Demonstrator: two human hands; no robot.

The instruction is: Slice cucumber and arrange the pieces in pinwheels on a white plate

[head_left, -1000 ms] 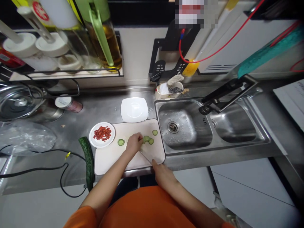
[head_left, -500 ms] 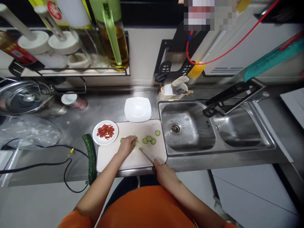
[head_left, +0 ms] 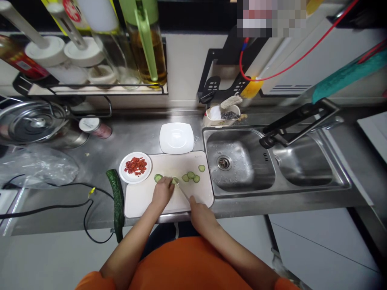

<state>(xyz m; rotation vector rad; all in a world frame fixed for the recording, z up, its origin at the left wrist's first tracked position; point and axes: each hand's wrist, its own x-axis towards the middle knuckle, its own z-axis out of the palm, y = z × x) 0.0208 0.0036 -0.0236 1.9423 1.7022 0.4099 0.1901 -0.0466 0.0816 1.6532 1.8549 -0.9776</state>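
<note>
My left hand [head_left: 162, 191] is closed over a piece of cucumber [head_left: 175, 181] on the white cutting board [head_left: 137, 203]; the palm and fingers hide most of what is under them. Just left of the fingers, a pale cut cucumber face [head_left: 157, 177] shows; whether it belongs to the same piece I cannot tell. In my right hand [head_left: 201, 213] is a knife [head_left: 183, 192], its tip touching the cucumber by my left fingertips. Several cucumber slices [head_left: 190, 175] lie flat to the right on the board.
A plate of chopped red pieces [head_left: 136, 166] overlaps the board's upper left corner. Behind stands a white square dish [head_left: 176, 138]. A whole cucumber [head_left: 115, 201] lies left, near the counter edge. The double sink [head_left: 242, 161] adjoins on the right; a black cable [head_left: 60, 208] runs left.
The knife has moved up and left, its tip now against the cucumber at my left fingertips. My left hand has shifted slightly right and down, showing more of the cut face beside it.
</note>
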